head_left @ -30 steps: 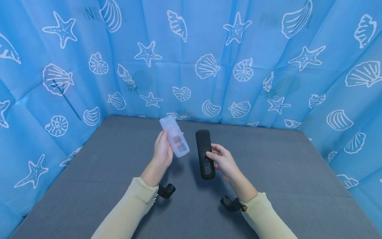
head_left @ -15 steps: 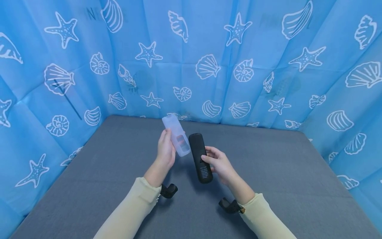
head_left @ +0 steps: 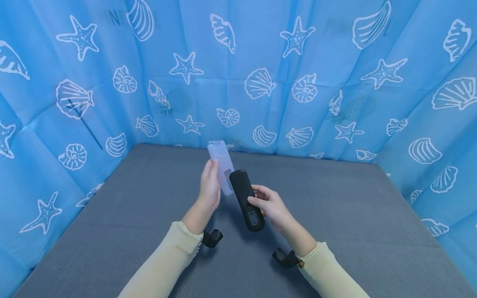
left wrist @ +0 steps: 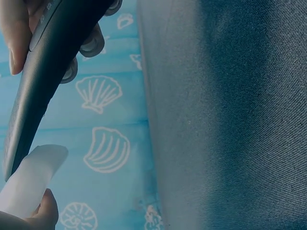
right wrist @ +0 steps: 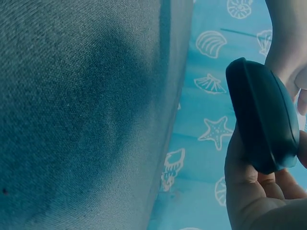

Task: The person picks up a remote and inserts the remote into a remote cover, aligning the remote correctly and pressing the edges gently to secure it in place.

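Note:
My left hand (head_left: 209,187) grips a translucent whitish sleeve, a soft-looking remote cover (head_left: 221,157) with a rectangular cutout near its lower end. In my right hand (head_left: 273,206) is a black remote control (head_left: 246,200), pinched at its side with the thumb on its printed face. The remote's upper end overlaps the lower part of the cover in the head view and hides some of the cutout. In the left wrist view the tip of the remote (left wrist: 43,86) lies against or very near the cover (left wrist: 31,179); contact is unclear. Both things are held above the table.
A grey cloth-covered table (head_left: 335,215) spreads under both hands. Blue curtains (head_left: 238,82) with white shells and starfish hang behind and at both sides. Each wrist carries a black camera mount, the left mount (head_left: 212,239) and the right mount (head_left: 286,258).
The remote has moved left and slightly down, from apart to overlapping the cover. The cover has shifted a little right and turned more upright. Both grips stay the same.

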Demonstrator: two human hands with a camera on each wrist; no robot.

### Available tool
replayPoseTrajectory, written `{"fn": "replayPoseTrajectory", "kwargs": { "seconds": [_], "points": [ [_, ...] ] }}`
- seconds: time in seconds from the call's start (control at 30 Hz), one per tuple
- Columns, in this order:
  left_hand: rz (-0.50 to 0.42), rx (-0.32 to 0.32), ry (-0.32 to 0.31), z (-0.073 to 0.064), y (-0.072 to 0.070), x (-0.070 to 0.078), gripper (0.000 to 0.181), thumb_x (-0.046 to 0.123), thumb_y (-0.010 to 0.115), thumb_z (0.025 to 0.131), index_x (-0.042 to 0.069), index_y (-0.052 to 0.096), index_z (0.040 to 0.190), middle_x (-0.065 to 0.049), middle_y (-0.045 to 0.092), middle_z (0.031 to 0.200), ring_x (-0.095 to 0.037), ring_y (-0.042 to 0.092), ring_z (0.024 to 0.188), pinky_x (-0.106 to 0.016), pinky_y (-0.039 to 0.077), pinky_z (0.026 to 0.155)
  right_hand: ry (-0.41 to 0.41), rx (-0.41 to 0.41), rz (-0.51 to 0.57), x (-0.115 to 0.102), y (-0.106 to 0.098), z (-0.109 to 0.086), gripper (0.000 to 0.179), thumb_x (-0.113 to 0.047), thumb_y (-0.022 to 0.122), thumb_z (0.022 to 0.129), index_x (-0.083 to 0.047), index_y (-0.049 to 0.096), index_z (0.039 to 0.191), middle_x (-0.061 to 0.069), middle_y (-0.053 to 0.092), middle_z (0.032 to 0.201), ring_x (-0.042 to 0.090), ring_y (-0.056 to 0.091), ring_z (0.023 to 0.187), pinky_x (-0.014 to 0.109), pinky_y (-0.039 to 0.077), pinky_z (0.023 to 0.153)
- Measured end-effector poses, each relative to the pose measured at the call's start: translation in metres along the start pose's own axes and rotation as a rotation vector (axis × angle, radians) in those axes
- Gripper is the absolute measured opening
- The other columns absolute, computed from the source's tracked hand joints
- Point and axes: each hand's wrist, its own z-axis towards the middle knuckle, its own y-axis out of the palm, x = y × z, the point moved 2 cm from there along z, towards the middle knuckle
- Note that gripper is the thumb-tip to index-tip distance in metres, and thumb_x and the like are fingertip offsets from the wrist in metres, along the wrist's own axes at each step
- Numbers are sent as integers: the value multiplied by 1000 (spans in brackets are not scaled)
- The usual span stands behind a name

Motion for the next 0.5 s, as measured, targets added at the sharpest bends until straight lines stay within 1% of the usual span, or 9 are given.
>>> {"fn": "replayPoseTrajectory", "kwargs": {
  "seconds": [0.27, 0.4, 0.5],
  "points": [
    [45, -10, 7, -1, 1, -2, 48, 31, 28, 108, 5, 28, 149, -16, 38, 143, -29, 32, 137, -49, 24, 112, -31, -50, -1, 2, 2, 0, 41, -8, 55, 97, 2, 51, 137, 14, 57, 106, 23, 55, 95, 36, 49, 79],
    [63, -7, 11, 0, 0, -4, 48, 31, 28, 108, 5, 28, 149, -16, 38, 143, -29, 33, 136, -49, 24, 112, -37, -49, -16, 2, 4, 0, 42, -7, 56, 97, 2, 51, 137, 15, 58, 108, 24, 55, 96, 37, 50, 81],
    [56, 1, 5, 1, 1, -5, 48, 30, 29, 108, 5, 29, 149, -15, 39, 144, -29, 32, 136, -49, 23, 112, -46, -47, -31, 1, 5, -1, 42, -8, 56, 97, 3, 51, 137, 18, 59, 114, 24, 56, 97, 38, 50, 84]
  ]
}}
